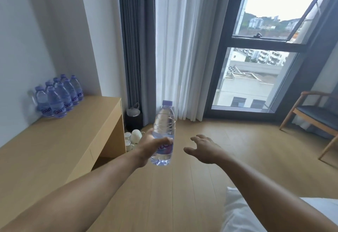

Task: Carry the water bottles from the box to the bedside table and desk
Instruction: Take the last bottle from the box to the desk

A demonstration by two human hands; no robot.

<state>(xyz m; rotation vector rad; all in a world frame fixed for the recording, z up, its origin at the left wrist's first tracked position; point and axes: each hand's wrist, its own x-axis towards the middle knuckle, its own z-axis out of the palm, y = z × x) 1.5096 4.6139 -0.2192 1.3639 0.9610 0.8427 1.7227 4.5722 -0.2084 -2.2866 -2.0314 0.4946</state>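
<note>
Several bottles (58,96) crowd the desk (64,140), cups (129,140) on floor; left hand (151,145) grips bottle (164,121).

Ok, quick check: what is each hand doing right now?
Left hand: grips the water bottle around its label, upright, in the air.
Right hand: open, fingers spread, holding nothing.

hotel-style bedroom | desk (60,145) | curtains (164,48) | bedding (256,219)
</note>
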